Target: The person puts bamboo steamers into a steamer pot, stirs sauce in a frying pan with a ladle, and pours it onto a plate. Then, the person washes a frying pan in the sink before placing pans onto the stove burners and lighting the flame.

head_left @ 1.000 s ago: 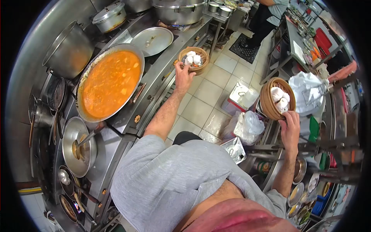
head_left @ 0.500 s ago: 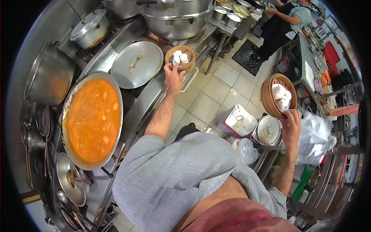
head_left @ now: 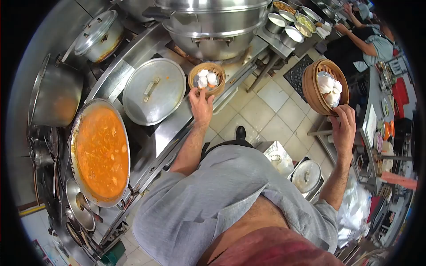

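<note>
My left hand [head_left: 202,106] grips the near rim of a small round bamboo steamer basket [head_left: 220,88] in front of me, beside the stove. White buns [head_left: 203,82] sit inside it. Out to the right, my right hand [head_left: 344,128] is closed on the rim of another bamboo steamer basket [head_left: 310,88], held up above the floor and tilted toward the camera. White buns [head_left: 326,83] show in this one too. My fingertips are partly hidden by both rims.
A pan of orange sauce [head_left: 101,153] and a large metal lid [head_left: 154,91] lie left. A big metal steamer pot [head_left: 217,37] stands ahead. Lidded containers [head_left: 306,176] sit low at right. Another person [head_left: 366,46] stands far right, near a counter.
I have moved forward along the stove, so the steamer pot looks nearer. Both baskets stay in my hands. The right one has risen slightly in view.
</note>
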`<state>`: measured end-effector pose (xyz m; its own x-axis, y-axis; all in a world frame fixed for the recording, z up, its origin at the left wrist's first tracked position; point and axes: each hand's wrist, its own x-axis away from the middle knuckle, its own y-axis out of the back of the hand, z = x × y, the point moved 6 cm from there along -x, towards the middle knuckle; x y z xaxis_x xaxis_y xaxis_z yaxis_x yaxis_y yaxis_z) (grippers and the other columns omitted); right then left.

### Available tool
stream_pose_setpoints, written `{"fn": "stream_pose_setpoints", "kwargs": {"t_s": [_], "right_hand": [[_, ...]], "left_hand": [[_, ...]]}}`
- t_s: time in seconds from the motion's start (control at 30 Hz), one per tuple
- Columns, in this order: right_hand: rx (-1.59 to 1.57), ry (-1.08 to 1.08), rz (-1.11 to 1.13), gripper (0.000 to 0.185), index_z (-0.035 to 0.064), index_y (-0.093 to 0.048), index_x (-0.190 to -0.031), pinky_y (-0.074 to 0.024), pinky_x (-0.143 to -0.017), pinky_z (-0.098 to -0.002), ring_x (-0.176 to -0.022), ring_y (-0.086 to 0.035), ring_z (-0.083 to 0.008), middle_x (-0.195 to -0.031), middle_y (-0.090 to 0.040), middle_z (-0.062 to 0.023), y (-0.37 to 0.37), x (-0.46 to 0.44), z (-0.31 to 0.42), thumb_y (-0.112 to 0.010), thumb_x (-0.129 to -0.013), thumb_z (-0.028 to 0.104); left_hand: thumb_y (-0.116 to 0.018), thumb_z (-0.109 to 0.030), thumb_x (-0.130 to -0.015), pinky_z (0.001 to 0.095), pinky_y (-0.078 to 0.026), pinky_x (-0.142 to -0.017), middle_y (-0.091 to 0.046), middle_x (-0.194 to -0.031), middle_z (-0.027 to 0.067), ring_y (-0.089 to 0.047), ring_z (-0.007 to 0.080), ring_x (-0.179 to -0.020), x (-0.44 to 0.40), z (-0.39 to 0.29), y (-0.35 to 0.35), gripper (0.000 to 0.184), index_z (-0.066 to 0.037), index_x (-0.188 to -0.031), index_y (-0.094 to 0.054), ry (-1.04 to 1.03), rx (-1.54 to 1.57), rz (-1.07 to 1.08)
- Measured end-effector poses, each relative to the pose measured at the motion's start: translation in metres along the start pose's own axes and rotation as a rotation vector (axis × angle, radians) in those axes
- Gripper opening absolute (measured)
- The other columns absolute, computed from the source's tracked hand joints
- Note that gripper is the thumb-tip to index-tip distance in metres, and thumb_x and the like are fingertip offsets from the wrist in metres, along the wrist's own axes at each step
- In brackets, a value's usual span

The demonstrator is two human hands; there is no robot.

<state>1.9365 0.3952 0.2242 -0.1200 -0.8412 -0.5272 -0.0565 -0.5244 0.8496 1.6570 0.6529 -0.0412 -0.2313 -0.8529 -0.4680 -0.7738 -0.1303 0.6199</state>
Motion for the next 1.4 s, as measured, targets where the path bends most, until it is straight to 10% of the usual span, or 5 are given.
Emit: {"fn": "stream_pose_setpoints", "kwargs": {"t_s": [0.23,0.4,0.6,0.73,1.4], "right_hand": [[-0.094,0.112,0.018,0.032,0.001,-0.058,-0.091,-0.0472,-0.077,-0.0378,-0.092,-0.054,-0.0307,-0.092,-0.056,-0.011,-0.037,-0.072,-0.077,-0.069,-0.061,-0.004],[-0.15,0.194,0.038,0.033,0.0007,-0.057,-0.091,-0.0478,-0.076,-0.0379,-0.091,-0.054,-0.0299,-0.092,-0.056,-0.0106,-0.055,-0.122,-0.119,-0.069,-0.061,-0.004],[-0.178,0.225,0.031,0.034,0.0013,-0.057,-0.091,-0.0485,-0.074,-0.0376,-0.089,-0.055,-0.0292,-0.091,-0.056,-0.0096,-0.074,-0.16,-0.144,-0.069,-0.06,-0.005],[-0.175,0.205,0.041,0.035,0.002,-0.058,-0.091,-0.0486,-0.073,-0.0377,-0.088,-0.055,-0.0287,-0.091,-0.056,-0.0091,-0.079,-0.169,-0.15,-0.069,-0.059,-0.005],[-0.113,0.455,-0.066,0.034,0.0003,-0.057,-0.094,-0.0458,-0.074,-0.0377,-0.088,-0.054,-0.0307,-0.09,-0.054,-0.011,-0.063,-0.304,-0.145,-0.067,-0.062,-0.003]], "left_hand": [[-0.075,-0.01,-0.07,0.0412,-0.04,-0.094,-0.032,-0.131,0.0252,-0.044,0.0358,-0.112,-0.032,-0.047,0.043,0.06,-0.011,-0.125,-0.051,0.158,-0.08,-0.069],[-0.069,-0.008,-0.077,0.0371,-0.042,-0.089,-0.055,-0.112,0.0129,-0.053,0.0289,-0.102,-0.21,-0.181,0.148,0.035,-0.003,-0.11,-0.059,-0.423,-0.17,-0.451],[-0.056,-0.035,-0.081,0.0389,-0.038,-0.096,-0.05,-0.126,0.0212,-0.049,0.0294,-0.116,-0.399,-0.262,0.101,0.04,-0.009,-0.111,-0.063,-0.429,-0.285,-0.206],[-0.055,-0.031,-0.08,0.0422,-0.045,-0.085,-0.065,-0.1,0.0163,-0.06,0.032,-0.096,-0.484,-0.258,0.051,0.031,-0.006,-0.094,-0.068,-0.387,-0.609,0.058],[-0.055,-0.018,-0.088,0.0293,-0.048,-0.073,-0.066,-0.091,0.0099,-0.061,0.0172,-0.08,-0.466,-0.199,0.246,0.03,0.005,-0.105,-0.063,-0.186,0.002,-0.222]]}}
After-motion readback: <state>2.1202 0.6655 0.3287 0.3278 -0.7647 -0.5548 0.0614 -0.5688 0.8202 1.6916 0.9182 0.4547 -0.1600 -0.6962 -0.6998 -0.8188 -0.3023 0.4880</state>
